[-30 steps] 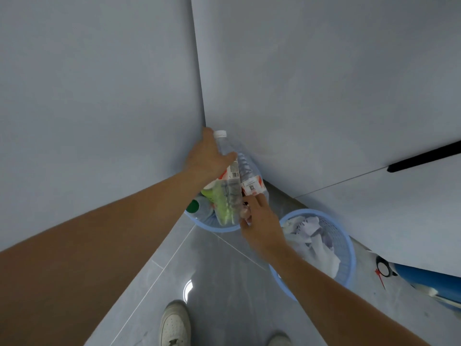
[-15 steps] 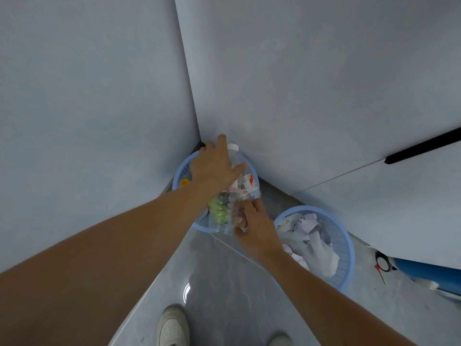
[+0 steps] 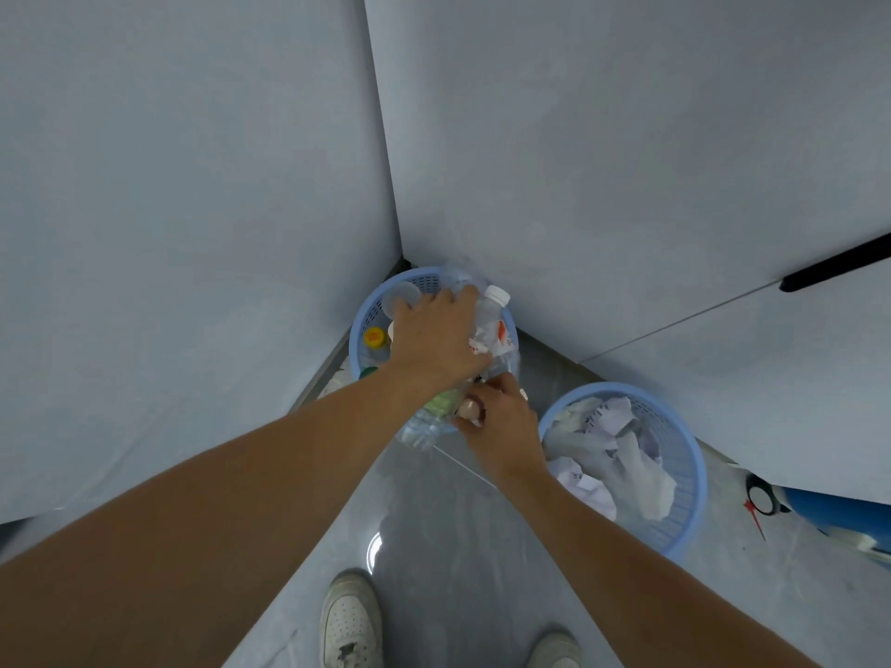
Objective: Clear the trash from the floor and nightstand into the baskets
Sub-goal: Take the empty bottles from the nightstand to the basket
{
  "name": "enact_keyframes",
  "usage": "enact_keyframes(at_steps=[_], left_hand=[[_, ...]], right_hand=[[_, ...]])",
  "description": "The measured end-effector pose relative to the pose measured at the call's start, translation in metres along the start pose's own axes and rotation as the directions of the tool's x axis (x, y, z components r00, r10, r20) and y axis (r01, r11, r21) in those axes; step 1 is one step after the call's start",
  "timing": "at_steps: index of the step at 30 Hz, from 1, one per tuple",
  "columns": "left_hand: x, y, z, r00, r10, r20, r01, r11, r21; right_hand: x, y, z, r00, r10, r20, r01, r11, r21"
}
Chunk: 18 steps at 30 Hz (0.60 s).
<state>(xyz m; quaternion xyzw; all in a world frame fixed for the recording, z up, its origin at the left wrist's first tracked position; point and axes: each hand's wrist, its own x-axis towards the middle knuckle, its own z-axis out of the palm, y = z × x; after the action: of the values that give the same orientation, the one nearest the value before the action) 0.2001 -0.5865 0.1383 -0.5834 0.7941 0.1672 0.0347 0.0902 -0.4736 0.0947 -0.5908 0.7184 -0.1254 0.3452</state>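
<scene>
Bottles are going into the corner basket, the blue one wedged where the two walls meet; I am watching through the head camera and logging what I see. Left hand is reaching out over that basket, palm down, fingers spread across a clear white-capped bottle with a red-and-white label. I am reading the fingers as laid over it more than wrapped, but the underside of the hand is hidden, so I cannot tell how firm the hold is. Right hand is sitting at the basket's near rim, fingers curled and pinching the lower end of a second clear bottle with green on it. That bottle is lying across the near rim, its base hanging outside, over the floor.

Risk, as I am judging it: the basket is looking full, with a yellow cap and other bottles already inside. If the right hand is letting go now, the green bottle is likely to tip outward and roll onto the floor. Pressing down with the left could shove the light basket along the wall or pop the capped bottle out sideways.

Paper basket is standing just beside, toward the right, holding crumpled white paper. Both forearms are extending straight forward, left above right.
</scene>
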Motion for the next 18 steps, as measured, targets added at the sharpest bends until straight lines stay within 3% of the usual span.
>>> enact_keyframes(at_steps=[5,14,18], left_hand=[[-0.001,-0.008,0.008,0.997,0.071,0.023,-0.070,0.996,-0.051],[-0.002,-0.025,0.012,0.993,0.105,0.062,-0.097,0.988,-0.119],[-0.004,-0.025,0.011,0.993,0.110,0.044,-0.102,0.984,-0.148]], right_hand=[[-0.015,0.004,0.004,0.998,-0.038,-0.041,0.040,0.998,0.045],[0.003,-0.004,0.010,1.000,0.008,-0.025,-0.009,0.999,-0.035],[-0.008,-0.004,0.009,0.997,0.043,-0.065,-0.041,0.999,0.027]])
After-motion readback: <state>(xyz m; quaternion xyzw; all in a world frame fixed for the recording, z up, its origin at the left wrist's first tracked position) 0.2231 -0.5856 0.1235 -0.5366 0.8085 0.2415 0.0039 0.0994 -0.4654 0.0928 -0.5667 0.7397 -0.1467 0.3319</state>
